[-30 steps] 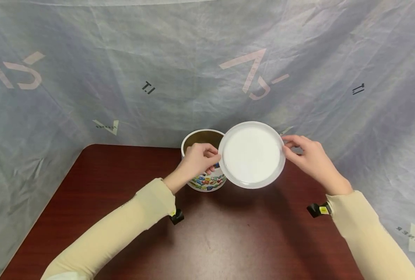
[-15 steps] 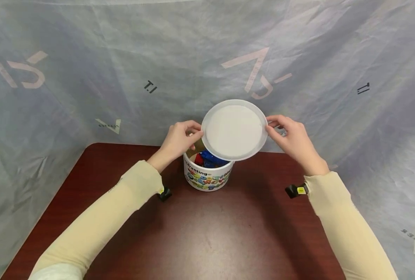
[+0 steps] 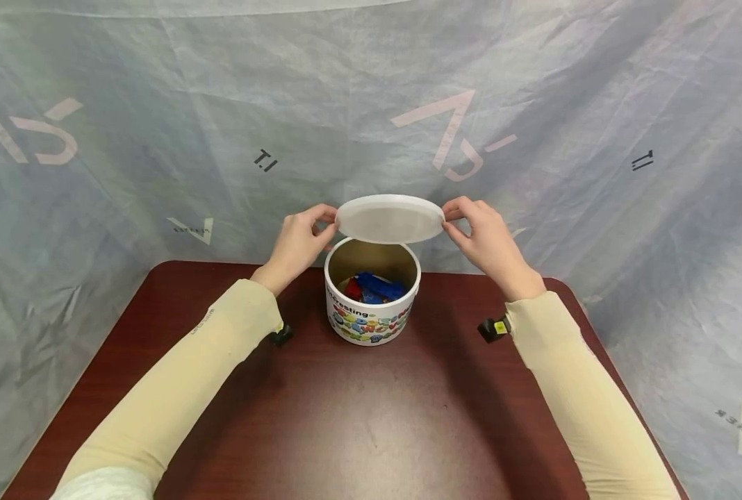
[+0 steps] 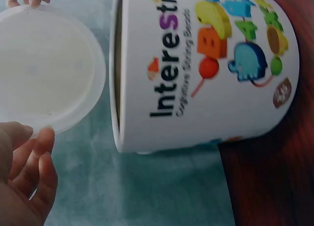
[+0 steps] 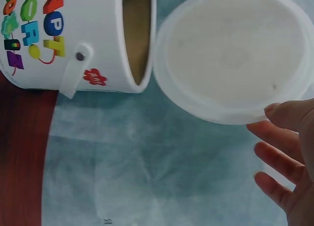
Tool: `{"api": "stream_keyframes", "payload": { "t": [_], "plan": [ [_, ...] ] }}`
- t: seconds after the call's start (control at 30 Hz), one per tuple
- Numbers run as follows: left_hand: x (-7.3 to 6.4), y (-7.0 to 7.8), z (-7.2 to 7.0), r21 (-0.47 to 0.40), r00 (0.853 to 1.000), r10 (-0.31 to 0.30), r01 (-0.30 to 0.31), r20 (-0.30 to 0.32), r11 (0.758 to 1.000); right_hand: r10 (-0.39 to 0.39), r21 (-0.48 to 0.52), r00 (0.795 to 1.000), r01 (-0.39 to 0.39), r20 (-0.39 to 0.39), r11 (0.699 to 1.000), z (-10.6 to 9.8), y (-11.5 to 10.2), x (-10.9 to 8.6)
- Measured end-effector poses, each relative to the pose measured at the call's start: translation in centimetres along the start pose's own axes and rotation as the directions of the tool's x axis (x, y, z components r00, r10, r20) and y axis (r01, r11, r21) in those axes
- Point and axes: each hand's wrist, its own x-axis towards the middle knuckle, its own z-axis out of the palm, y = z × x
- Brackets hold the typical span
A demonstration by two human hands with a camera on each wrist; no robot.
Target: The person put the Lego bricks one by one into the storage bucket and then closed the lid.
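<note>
Above a round tub (image 3: pixel 371 323) hangs its white plastic lid (image 3: pixel 390 219), tilted and apart from most of the rim. My left hand (image 3: pixel 299 239) pinches the lid's left edge between thumb and fingers. At the opposite edge, my right hand (image 3: pixel 483 239) pinches it the same way. The tub is white with colourful printed letters and the word "Interesting" (image 4: pixel 164 59). Its open mouth shows blue pieces (image 3: pixel 377 286) and a red piece (image 3: pixel 353 289) at the bottom. In the right wrist view a white handle strap (image 5: pixel 76 71) is riveted to the tub's side.
The tub stands near the back of a dark red-brown table (image 3: pixel 371 410). A grey printed cloth (image 3: pixel 321 104) hangs close behind the table and along both sides. Black wrist cameras (image 3: pixel 492 328) sit under both sleeves.
Both hands have carried the lid left and back, from the tub's right side to over its rear. The lid has tipped flatter, and the tub's mouth has come into view.
</note>
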Motion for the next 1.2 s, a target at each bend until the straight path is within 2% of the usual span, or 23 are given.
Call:
{"api": "stream_keyframes", "payload": {
  "t": [0.17,0.23,0.37,0.6,0.77,0.97,1.2],
  "plan": [
    [-0.2,-1.0,0.1,0.168,0.998,0.058,-0.051,-0.039,0.985,-0.007,-0.019,0.999,0.006,-0.050,1.000,1.7,0.1,0.0],
    [-0.2,-1.3,0.3,0.202,0.995,0.078,-0.065,-0.055,0.977,-0.015,-0.029,0.997,0.013,-0.080,1.000,2.3,0.2,-0.1],
    [-0.3,-1.7,0.4,0.211,0.993,0.084,-0.067,-0.077,0.975,-0.034,-0.048,0.992,0.029,-0.118,0.998,3.5,0.5,-0.2],
    [-1.0,-2.3,0.5,0.219,0.994,0.077,-0.058,-0.078,0.974,-0.052,-0.060,0.992,0.045,-0.114,0.997,4.7,0.6,-0.7],
    [-1.6,-2.9,0.5,0.235,0.991,0.114,-0.095,-0.069,0.967,-0.080,-0.080,0.992,0.073,-0.096,0.994,5.2,0.6,-1.3],
    [-2.9,-3.6,0.3,0.266,0.987,0.153,-0.137,-0.044,0.954,-0.119,-0.117,0.992,0.114,-0.040,0.987,5.8,0.5,-2.1],
    [-3.9,-4.4,0.6,0.313,0.967,0.253,-0.228,-0.040,0.922,-0.234,-0.151,0.972,0.228,-0.024,0.962,6.5,0.6,-3.1]
  ]
}}
